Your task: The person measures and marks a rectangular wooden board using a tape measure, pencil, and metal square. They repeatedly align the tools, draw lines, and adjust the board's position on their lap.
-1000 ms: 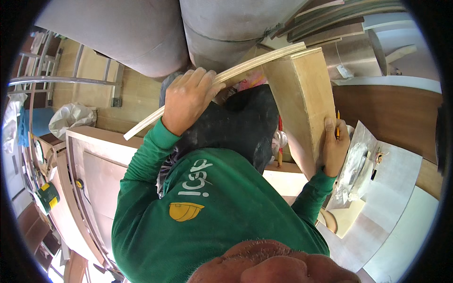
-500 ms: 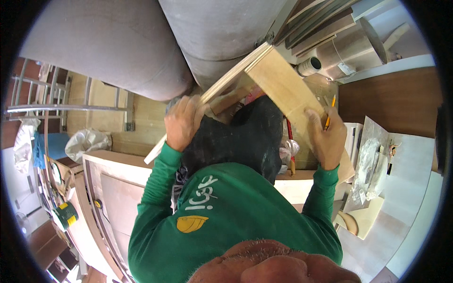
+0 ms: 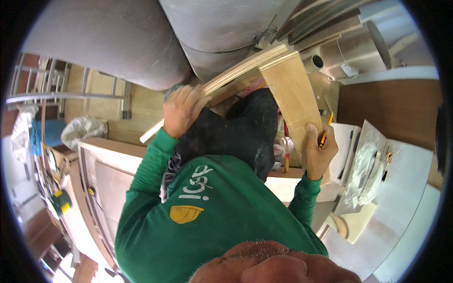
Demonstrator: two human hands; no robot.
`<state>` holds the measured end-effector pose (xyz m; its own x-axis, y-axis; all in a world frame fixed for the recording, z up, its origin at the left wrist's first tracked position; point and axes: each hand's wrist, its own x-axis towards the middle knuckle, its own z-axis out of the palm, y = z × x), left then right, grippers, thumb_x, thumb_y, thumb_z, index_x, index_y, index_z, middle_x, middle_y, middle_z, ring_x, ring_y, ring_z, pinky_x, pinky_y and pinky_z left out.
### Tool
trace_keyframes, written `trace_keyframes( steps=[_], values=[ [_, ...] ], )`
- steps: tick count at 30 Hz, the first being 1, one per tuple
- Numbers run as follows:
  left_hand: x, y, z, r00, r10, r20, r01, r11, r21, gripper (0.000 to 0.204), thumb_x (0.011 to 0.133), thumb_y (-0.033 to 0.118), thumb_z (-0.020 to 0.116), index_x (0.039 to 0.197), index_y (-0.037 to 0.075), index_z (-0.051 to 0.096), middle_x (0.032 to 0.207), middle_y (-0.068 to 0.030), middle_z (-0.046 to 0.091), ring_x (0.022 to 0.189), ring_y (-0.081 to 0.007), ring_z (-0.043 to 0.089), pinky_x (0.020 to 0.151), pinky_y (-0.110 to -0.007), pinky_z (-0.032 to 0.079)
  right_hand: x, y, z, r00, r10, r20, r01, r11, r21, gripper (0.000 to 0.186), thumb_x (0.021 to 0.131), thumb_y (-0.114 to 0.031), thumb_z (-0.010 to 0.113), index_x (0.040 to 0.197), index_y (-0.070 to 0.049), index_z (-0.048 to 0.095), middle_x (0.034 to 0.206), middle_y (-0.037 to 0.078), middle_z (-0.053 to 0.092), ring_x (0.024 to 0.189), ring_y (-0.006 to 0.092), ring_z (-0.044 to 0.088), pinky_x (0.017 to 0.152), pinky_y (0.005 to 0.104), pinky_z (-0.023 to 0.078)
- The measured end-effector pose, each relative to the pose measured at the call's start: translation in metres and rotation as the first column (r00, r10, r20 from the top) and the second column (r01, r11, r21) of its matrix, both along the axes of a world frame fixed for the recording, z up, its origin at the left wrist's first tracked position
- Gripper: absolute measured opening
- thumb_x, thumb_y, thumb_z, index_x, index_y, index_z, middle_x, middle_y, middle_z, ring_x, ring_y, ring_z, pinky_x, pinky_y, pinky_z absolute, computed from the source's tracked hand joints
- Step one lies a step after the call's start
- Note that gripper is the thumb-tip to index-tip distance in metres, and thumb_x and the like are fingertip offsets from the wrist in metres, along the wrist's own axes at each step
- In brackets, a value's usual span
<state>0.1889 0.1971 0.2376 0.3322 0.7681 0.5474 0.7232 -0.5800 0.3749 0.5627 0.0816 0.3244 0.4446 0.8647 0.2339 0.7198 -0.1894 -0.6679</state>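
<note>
My left hand (image 3: 181,111) is wrapped round a long, pale plywood strip (image 3: 243,68), whose layered edge faces up. My right hand (image 3: 318,148) grips a wider plywood board (image 3: 290,92), thumb flat on its face. A yellow pencil (image 3: 325,132) also sits between the fingers of that hand. At their far ends the two pieces meet in a corner above my knees; whether they are fastened there I cannot tell. The right board's near end is partly hidden behind my hand.
Two large grey cylinders (image 3: 222,33) stand just ahead of the plywood. Timber lengths and a metal duct (image 3: 361,52) lie at far right. A metal ladder (image 3: 71,99) is on the left, near a whitish sack (image 3: 82,132). Wooden panels (image 3: 113,184) flank me at left.
The corner of the two plywood pieces has shifted slightly right. The right board stands steeper, its near end swung left, and my right hand has come a little nearer.
</note>
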Motion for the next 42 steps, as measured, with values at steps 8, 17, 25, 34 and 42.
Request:
trace_keyframes(
  steps=[8, 17, 25, 34, 42],
  values=[
    [0.021, 0.044, -0.031, 0.994, -0.111, 0.020, 0.110, 0.993, 0.050, 0.035, 0.099, 0.032, 0.081, 0.120, 0.005, 0.073, 0.096, -0.0119, 0.066, 0.084, -0.0347, 0.069, 0.073, -0.047, 0.056, 0.019, 0.010, -0.024, 0.999, -0.040, 0.012, 0.040, 0.999, -0.013, 0.037, 0.104, -0.033, 0.084, 0.113, 0.002, 0.079, 0.087, 0.007, 0.075, 0.078, 0.0125, 0.061, 0.074, 0.0307, 0.052],
    [0.026, 0.068, -0.047, 0.993, -0.121, 0.010, 0.120, 0.991, 0.052, 0.034, 0.103, 0.036, 0.077, 0.119, 0.006, 0.073, 0.100, -0.0128, 0.068, 0.085, -0.0363, 0.071, 0.073, -0.048, 0.057, 0.022, 0.027, -0.027, 0.992, -0.075, 0.103, 0.086, 0.991, -0.106, 0.054, 0.103, -0.047, 0.082, 0.107, 0.006, 0.077, 0.085, 0.019, 0.073, 0.078, 0.0226, 0.062, 0.076, 0.0400, 0.054],
    [0.037, 0.086, -0.045, 0.996, -0.093, -0.015, 0.094, 0.994, 0.062, 0.033, 0.107, 0.043, 0.071, 0.111, 0.011, 0.075, 0.096, -0.0080, 0.070, 0.086, -0.0346, 0.073, 0.071, -0.048, 0.059, 0.052, 0.062, -0.015, 0.991, -0.070, 0.117, 0.087, 0.985, -0.151, 0.066, 0.099, -0.055, 0.081, 0.101, 0.009, 0.071, 0.082, 0.028, 0.064, 0.074, 0.0318, 0.055, 0.075, 0.0463, 0.053],
    [0.039, 0.087, -0.036, 0.996, -0.088, -0.003, 0.088, 0.996, -0.018, 0.032, 0.105, 0.040, 0.074, 0.114, 0.010, 0.076, 0.098, -0.0111, 0.073, 0.090, -0.0381, 0.074, 0.074, -0.049, 0.060, 0.065, 0.075, -0.019, 0.983, -0.052, 0.175, 0.083, 0.981, -0.173, 0.062, 0.098, -0.056, 0.080, 0.113, 0.004, 0.079, 0.089, 0.028, 0.073, 0.082, 0.0361, 0.070, 0.080, 0.0467, 0.056],
    [0.047, 0.082, -0.029, 0.998, -0.067, 0.007, 0.068, 0.997, -0.044, 0.030, 0.105, 0.037, 0.076, 0.115, 0.008, 0.076, 0.102, -0.0146, 0.074, 0.090, -0.0417, 0.073, 0.076, -0.051, 0.058, 0.063, 0.074, -0.007, 0.982, -0.017, 0.189, 0.054, 0.980, -0.189, 0.076, 0.094, -0.070, 0.074, 0.111, 0.004, 0.081, 0.103, 0.032, 0.078, 0.102, 0.0496, 0.076, 0.090, 0.0552, 0.057]
  ],
)
